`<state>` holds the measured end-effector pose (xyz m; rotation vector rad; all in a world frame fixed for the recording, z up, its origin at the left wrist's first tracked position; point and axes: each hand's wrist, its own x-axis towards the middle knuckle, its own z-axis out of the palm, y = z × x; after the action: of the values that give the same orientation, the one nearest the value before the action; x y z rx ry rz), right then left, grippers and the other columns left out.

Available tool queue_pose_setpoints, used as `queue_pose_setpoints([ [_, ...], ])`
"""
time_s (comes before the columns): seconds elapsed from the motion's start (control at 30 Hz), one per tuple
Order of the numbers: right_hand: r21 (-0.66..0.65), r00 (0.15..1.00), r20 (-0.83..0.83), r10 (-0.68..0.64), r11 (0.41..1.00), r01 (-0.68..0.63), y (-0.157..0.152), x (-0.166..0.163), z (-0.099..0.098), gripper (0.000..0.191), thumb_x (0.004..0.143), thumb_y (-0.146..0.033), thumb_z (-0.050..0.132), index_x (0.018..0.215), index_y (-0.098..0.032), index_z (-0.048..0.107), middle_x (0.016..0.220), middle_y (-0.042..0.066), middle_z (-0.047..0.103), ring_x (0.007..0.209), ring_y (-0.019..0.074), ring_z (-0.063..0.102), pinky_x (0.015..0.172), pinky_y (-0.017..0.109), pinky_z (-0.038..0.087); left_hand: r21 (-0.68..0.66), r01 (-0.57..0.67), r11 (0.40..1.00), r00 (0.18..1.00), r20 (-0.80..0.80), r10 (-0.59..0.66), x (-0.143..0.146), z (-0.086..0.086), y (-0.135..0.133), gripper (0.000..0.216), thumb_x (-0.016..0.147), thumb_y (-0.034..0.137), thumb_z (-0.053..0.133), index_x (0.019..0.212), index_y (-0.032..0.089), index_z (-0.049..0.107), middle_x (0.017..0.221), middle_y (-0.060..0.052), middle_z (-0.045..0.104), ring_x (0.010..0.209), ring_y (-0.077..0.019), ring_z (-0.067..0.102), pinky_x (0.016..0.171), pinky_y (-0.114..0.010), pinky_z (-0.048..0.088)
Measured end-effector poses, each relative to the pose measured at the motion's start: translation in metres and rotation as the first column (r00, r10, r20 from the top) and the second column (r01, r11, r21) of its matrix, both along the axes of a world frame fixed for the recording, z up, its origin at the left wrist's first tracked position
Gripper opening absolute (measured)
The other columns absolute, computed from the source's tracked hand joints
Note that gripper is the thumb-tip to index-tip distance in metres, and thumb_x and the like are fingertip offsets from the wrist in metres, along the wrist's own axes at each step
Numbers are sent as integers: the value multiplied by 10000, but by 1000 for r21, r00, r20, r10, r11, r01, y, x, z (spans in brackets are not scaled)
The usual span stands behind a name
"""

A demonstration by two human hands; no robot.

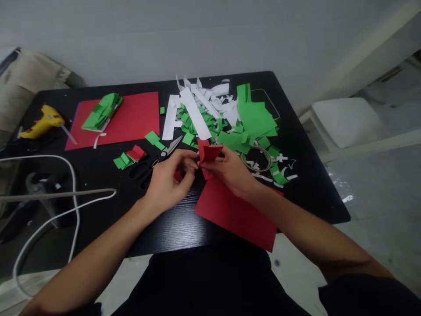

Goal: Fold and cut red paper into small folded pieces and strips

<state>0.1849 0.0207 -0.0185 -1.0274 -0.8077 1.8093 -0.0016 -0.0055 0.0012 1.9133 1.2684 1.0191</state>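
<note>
Both hands, the left hand [169,177] and right hand [230,171], pinch the small folded red paper [209,153] between them above the desk [184,224], the paper's point upward.

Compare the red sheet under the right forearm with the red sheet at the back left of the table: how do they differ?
The near red sheet lies skewed and overhangs the table edge; the far red sheet lies squarer, fully on the table. The near one is bare apart from the right hand and forearm over it; the far one carries a stack of green paper. Both are flat and red.
</note>
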Motion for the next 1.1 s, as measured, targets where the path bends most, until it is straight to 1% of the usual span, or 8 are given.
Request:
queue_pose_setpoints([
  [0.13,-6,999,-4,44,999,-44,0,2,3,552,631,-214,910,1092,-202,607,770,-8,765,688,152,673,619,262,489,36,-12,999,999,-38,14,-6,3,5,231,906,136,614,1127,188,661,889,-22,752,752,-152,719,731,-279,585],
  [0.33,-6,998,0,62,998,-62,2,3,1,535,617,-206,901,1070,-192,617,747,-14,769,658,137,662,646,264,507,94,34,995,994,-108,-24,-7,3,4,207,921,165,617,1120,180,674,876,-16,743,768,-149,702,740,-267,567],
  [0.4,11,998,20,55,998,-55,1,3,0,555,612,-236,923,1071,-205,612,771,-16,770,659,144,670,649,279,528,62,14,998,996,-92,-9,-6,2,3,177,917,183,623,1091,181,654,852,-10,728,751,-148,691,722,-263,556],
  [0.5,75,998,62,16,997,-21,-1,2,-2,580,622,-285,942,1078,-224,590,834,-10,774,675,156,693,651,299,563,-66,-47,997,996,-84,42,-2,2,2,110,913,272,648,982,191,617,773,5,683,669,-144,646,622,-255,510],
  [0.63,145,996,87,-23,989,10,-3,-2,-4,617,614,-313,960,1068,-248,547,856,-19,768,718,174,731,690,329,624,-188,-82,979,991,-120,60,3,1,2,211,953,374,598,844,194,602,699,12,616,607,-134,570,561,-256,437],
  [0.73,184,995,99,-27,983,8,-3,-3,-5,611,628,-321,952,1071,-257,536,860,-25,761,784,195,759,759,368,659,-194,-105,975,989,-124,81,5,1,2,213,951,365,571,831,192,604,687,13,607,600,-134,554,557,-255,420],
  [0.87,220,994,108,-15,975,-9,-3,-2,-5,574,670,-307,918,1091,-255,531,844,-34,744,783,191,766,803,381,667,-151,-143,978,977,-180,115,4,0,1,209,934,348,561,819,185,625,647,16,603,549,-133,532,525,-260,384],
  [1.1,240,989,147,-21,971,-15,-4,-2,-6,541,690,-218,853,1119,-246,524,861,-26,736,766,177,762,821,384,674,-148,-116,982,970,-228,81,2,0,2,206,917,281,525,844,180,689,751,-22,708,644,-165,608,587,-284,417],
])
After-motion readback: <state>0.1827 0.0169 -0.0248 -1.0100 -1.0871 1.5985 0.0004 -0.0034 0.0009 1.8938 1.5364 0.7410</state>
